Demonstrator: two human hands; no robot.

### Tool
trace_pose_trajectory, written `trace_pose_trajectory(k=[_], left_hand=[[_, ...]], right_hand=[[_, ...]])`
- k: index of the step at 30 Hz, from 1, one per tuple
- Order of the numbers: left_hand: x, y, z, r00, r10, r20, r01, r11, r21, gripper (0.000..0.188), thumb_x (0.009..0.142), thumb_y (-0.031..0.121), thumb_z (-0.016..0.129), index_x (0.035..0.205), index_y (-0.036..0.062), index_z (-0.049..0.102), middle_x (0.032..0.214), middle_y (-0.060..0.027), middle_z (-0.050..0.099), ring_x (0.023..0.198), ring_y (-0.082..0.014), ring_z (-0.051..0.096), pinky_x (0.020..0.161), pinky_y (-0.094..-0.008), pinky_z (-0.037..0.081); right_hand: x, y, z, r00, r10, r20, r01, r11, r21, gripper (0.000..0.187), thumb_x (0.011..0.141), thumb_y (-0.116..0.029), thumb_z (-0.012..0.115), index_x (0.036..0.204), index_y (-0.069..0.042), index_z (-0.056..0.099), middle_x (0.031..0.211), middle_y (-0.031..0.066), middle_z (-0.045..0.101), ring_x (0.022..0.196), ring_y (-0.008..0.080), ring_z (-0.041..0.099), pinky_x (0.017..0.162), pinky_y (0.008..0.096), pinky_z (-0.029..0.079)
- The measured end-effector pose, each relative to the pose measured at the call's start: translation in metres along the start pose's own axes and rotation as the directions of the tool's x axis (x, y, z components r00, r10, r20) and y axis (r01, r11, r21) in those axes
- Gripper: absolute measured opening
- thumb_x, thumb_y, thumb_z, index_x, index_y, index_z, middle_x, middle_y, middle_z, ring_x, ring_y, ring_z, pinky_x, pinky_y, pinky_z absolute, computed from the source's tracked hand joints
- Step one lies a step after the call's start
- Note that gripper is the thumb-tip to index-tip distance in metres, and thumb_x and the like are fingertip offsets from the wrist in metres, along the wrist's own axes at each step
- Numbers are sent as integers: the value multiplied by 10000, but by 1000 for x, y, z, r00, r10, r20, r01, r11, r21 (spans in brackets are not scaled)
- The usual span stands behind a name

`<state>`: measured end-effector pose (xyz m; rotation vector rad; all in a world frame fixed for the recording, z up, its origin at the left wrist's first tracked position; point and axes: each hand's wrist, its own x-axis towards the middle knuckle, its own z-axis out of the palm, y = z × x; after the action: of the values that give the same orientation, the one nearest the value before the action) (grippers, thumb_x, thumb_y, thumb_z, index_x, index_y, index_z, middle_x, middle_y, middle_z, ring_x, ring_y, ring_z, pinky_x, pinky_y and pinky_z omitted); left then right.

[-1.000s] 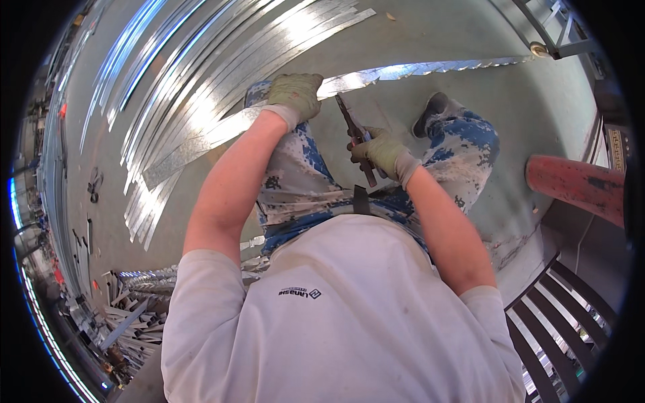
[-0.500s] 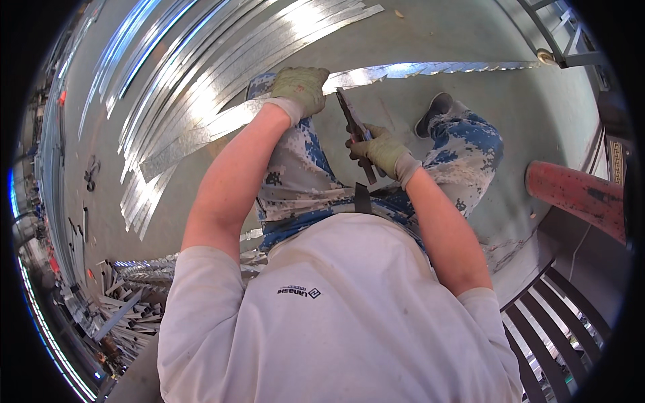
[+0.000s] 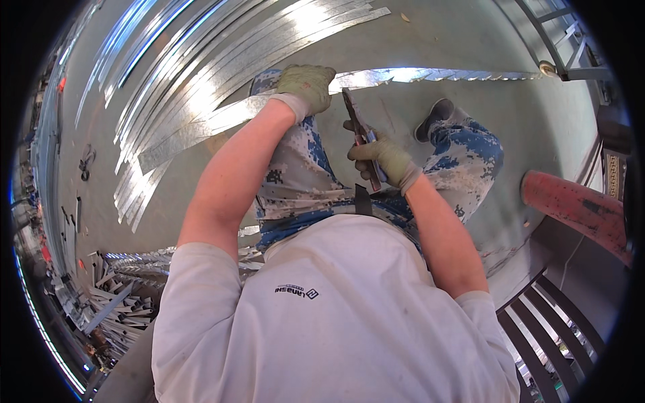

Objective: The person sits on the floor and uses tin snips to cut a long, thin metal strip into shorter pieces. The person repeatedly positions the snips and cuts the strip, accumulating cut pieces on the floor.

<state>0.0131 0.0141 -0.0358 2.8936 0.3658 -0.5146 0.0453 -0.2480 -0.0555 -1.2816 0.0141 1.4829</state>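
Observation:
My left hand, in a greenish work glove, is closed round a long shiny metal strip above my left thigh. To the right of that hand the strip runs on, its near edge cut into a row of notches and small teeth. My right hand, gloved too, grips a pair of tin snips by the handles, which show some red and blue. Their dark jaws point up toward the strip, just below it and to the right of my left hand. The jaws look nearly together.
Many long metal strips lie fanned over the floor at the upper left. Scrap pieces are heaped at lower left. A red cylinder and a dark slatted bench stand at right, with a wheeled metal frame at upper right.
The snips' handles have come closer together, and the tool has shifted slightly right. My left hand keeps its hold on the strip. The whole view has shifted a little.

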Motion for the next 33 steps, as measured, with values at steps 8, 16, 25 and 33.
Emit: trace_pose_trajectory(k=[8,16,25,33], left_hand=[[3,-1,0,1000,-11,16,11,1000,-26,526,976,183,700,1499,138,727,1365,-164,812,1296,-379,762,1093,-505,596],[13,5,-3,995,4,95,2,998,-63,479,951,155,696,1421,107,777,1331,-196,825,1243,-381,798,1058,-499,625],[54,14,-8,958,178,224,-185,983,10,375,866,102,690,1168,-47,855,1202,-254,837,1061,-404,827,872,-517,647],[11,15,-15,995,99,27,-98,995,-26,519,889,357,809,1323,74,831,1310,-165,841,1186,-351,818,1012,-488,649]], right_hand=[[15,14,16,954,-136,-269,-8,881,-474,799,910,-5,679,1688,-105,530,1071,156,720,730,274,706,646,444,580],[-1,-11,26,858,-391,-334,-310,125,-942,785,996,-129,589,1749,-78,372,1378,368,738,1241,549,745,1058,607,586],[-22,-54,39,825,-478,-301,-451,-236,-861,526,1113,-153,503,1598,50,488,1409,348,739,1297,473,758,1102,560,598],[-23,-47,41,782,-544,-306,-496,-245,-833,573,1146,-214,489,1655,48,464,1502,331,697,1387,463,714,1137,578,579]])
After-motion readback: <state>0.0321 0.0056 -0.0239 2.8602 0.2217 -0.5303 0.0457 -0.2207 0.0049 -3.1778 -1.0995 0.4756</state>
